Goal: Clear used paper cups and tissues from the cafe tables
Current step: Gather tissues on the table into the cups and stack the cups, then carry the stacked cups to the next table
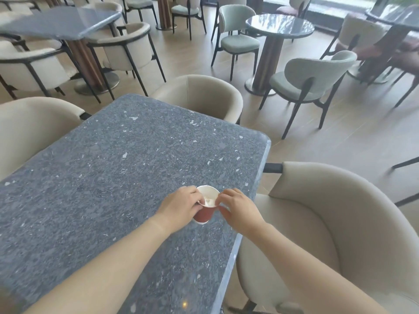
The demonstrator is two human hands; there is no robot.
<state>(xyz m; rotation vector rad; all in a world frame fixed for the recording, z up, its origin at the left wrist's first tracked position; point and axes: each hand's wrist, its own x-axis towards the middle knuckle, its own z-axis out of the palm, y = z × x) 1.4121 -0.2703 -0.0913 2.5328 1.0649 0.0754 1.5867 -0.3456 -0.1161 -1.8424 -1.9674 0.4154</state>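
Tissue (209, 201) sits in red paper cup (204, 215), left hand (179, 207) gripping side, right hand (240, 211) pinching rim.

Café, probably — stone tables (136, 155), upholstered chairs (313, 73)

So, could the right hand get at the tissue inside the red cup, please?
Probably yes: the right hand pinches the rim of the cup, whose mouth is open, and the tissue lies uncovered; the left hand steadies it.

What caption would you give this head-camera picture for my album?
A person's left hand and right hand hold a red paper cup with tissue inside at a speckled grey cafe table.
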